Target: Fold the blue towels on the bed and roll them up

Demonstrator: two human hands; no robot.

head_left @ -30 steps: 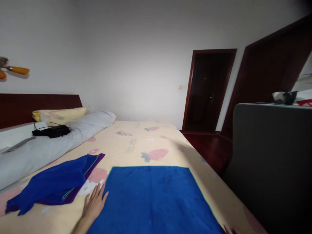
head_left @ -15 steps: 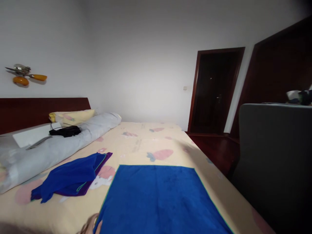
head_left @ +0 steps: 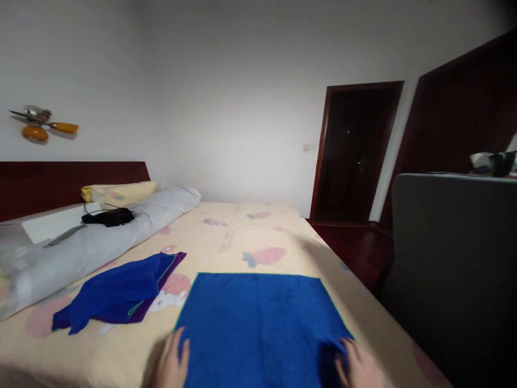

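Observation:
A blue towel (head_left: 258, 318) lies spread flat on the bed (head_left: 226, 237), near its front edge. My left hand (head_left: 172, 364) sits at the towel's near left corner, fingers curled on its edge, blurred. At the near right corner my right hand (head_left: 359, 366) bunches the cloth, which wrinkles there. Both hands appear to grip the towel. A second crumpled blue and purple cloth (head_left: 121, 291) lies to the left, apart from both hands.
A rolled grey duvet (head_left: 92, 242) with a black item and cable (head_left: 108, 216) lies along the left, by a yellow pillow (head_left: 119, 191) and dark headboard (head_left: 60, 180). A grey chair back (head_left: 452, 269) stands close on the right. A dark door (head_left: 355, 151) is behind.
Both hands have come back into view at the towel's near corners and taken hold of it. The near right corner is now bunched and pulled inward. The view barely shifted.

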